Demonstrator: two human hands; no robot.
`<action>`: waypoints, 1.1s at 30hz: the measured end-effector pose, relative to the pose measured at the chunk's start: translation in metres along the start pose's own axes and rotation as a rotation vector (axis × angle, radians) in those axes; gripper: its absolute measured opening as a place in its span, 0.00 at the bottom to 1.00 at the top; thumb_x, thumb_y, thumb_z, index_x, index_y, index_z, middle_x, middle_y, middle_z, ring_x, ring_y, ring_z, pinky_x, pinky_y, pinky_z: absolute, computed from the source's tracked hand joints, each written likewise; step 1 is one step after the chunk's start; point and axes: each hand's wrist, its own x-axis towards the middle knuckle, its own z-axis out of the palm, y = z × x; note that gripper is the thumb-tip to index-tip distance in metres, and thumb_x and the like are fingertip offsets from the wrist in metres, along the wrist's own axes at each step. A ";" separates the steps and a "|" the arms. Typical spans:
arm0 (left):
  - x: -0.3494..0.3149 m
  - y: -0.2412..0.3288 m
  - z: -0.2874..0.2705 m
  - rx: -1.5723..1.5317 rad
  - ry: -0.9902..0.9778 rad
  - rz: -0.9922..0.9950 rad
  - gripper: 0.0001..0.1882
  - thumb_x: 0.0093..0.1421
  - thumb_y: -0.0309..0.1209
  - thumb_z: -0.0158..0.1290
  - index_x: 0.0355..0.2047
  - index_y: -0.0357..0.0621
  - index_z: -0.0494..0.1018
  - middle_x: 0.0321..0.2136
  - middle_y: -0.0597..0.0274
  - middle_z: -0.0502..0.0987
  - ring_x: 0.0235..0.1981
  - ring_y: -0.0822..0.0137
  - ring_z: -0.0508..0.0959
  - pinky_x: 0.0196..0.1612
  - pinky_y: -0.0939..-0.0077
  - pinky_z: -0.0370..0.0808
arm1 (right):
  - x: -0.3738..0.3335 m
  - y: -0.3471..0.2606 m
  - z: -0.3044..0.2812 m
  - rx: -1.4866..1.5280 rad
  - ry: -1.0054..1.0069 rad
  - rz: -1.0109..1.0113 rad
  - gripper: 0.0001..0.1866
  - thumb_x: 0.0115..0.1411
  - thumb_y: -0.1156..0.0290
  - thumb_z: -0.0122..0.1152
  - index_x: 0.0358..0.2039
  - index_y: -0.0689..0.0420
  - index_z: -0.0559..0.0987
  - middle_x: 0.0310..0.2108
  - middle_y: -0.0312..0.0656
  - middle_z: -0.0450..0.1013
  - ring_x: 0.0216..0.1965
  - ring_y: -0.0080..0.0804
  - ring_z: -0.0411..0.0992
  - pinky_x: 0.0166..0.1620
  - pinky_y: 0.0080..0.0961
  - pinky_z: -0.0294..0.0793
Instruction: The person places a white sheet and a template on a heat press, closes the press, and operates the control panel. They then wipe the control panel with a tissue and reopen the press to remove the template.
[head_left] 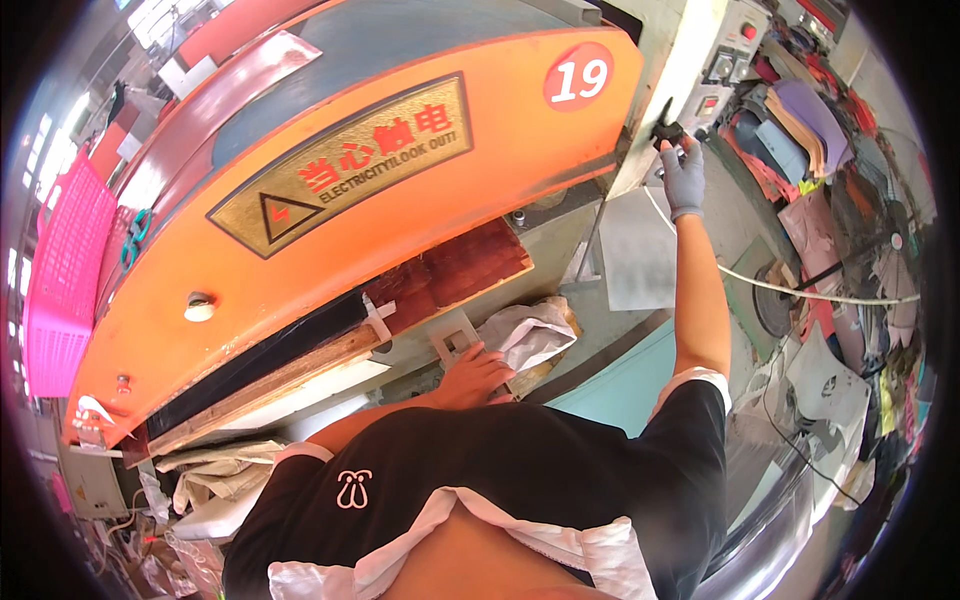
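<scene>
My right hand (686, 182), in a grey glove with bare fingertips, reaches up to the pale post at the machine's right end. Its fingers are closed on a black knob (667, 128) there. Bare and lower down, my left hand (478, 376) has its fingers stretched out beside a pale flat piece with a cut-out (453, 338). Crumpled white sheeting (535, 332) lies just right of those fingers. Over both stretches the machine's curved orange cover (510, 120), bearing a gold warning plate (345, 165). A dark red block (460, 272) sits under the cover.
A control box (730, 60) with a red button tops the post. Piled coloured sheets (810, 125) lie at the right, and a pale hose (820, 292) crosses there. A pink basket (68, 280) and teal-handled scissors (135, 240) are at the left.
</scene>
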 end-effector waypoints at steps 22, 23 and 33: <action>0.004 0.011 -0.023 0.010 -0.045 -0.013 0.19 0.53 0.42 0.55 0.42 0.50 0.68 0.41 0.62 0.72 0.53 0.58 0.67 0.58 0.50 0.55 | 0.042 0.013 0.013 0.106 -0.088 0.013 0.27 0.51 0.62 0.65 0.48 0.59 0.66 0.34 0.38 0.71 0.34 0.25 0.68 0.37 0.21 0.69; 0.004 0.011 -0.023 0.013 -0.057 -0.019 0.19 0.53 0.42 0.55 0.42 0.50 0.68 0.41 0.62 0.72 0.53 0.58 0.67 0.58 0.50 0.55 | 0.043 0.013 0.015 0.075 -0.034 -0.031 0.27 0.50 0.60 0.66 0.46 0.58 0.67 0.31 0.37 0.70 0.29 0.23 0.67 0.31 0.21 0.68; 0.006 0.012 -0.023 0.025 -0.055 -0.026 0.18 0.52 0.42 0.55 0.41 0.49 0.69 0.41 0.64 0.73 0.53 0.59 0.67 0.58 0.53 0.55 | 0.030 -0.027 0.009 -0.023 -0.004 0.039 0.33 0.46 0.54 0.67 0.47 0.61 0.65 0.39 0.46 0.72 0.40 0.34 0.71 0.45 0.29 0.68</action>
